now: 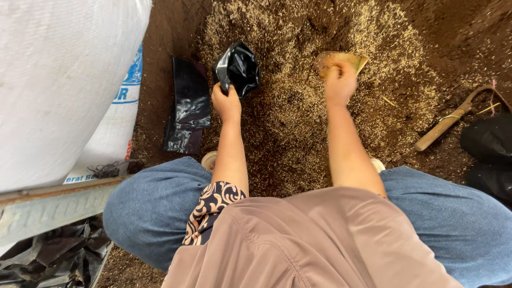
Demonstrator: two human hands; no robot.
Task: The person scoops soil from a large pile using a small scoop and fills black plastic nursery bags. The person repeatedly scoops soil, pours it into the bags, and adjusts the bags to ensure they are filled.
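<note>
Head view: we see our left hand (226,102) with its grip pinching the rim of a small black plastic bag (238,68), which hangs open just above the fingers over a heap of soil mixed with rice husks (288,122). Our right hand (340,81), well apart, is closed around a yellowish scoop (341,57) pressed into that heap. Flat black bags (186,109) lie left, beside a white sack (58,80).

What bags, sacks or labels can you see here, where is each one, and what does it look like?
Small black plastic bag: glossy, crumpled, mouth open, held by the left hand over the husk-and-soil mix.
Flat black plastic bags: stacked on the soil left of that hand.
Large white woven sack: far left, bulging.
Second white sack: behind it, blue and red print.
Crumpled black plastic: bottom left corner.
</note>
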